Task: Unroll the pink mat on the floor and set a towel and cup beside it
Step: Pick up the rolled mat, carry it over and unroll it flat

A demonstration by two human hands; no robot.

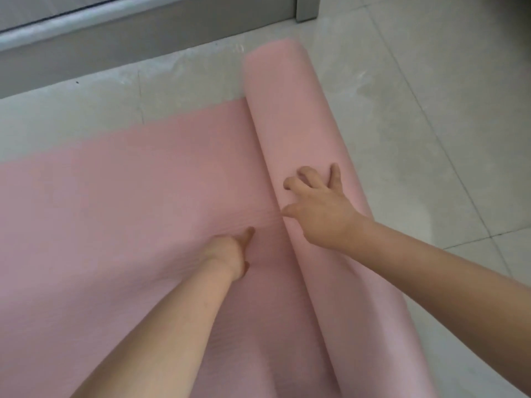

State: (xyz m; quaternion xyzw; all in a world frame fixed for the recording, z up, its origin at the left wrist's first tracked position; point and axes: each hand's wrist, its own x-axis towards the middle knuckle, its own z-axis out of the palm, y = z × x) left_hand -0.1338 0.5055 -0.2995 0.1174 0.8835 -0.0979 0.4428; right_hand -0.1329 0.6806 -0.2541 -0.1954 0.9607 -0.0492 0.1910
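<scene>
The pink mat (120, 202) lies partly unrolled on the floor, flat across the left and centre. Its rolled part (290, 122) runs as a long pink tube from the upper centre down to the lower right. My right hand (319, 208) rests on top of the roll with fingers spread, pressing on it. My left hand (232, 251) presses down on the flat part just left of the roll; its fingers are mostly hidden. No towel or cup is in view.
Pale tiled floor (431, 124) spreads to the right of the roll and behind the mat. A grey door sill or frame (115, 38) runs along the top, with a grey post (307, 7) at its right end.
</scene>
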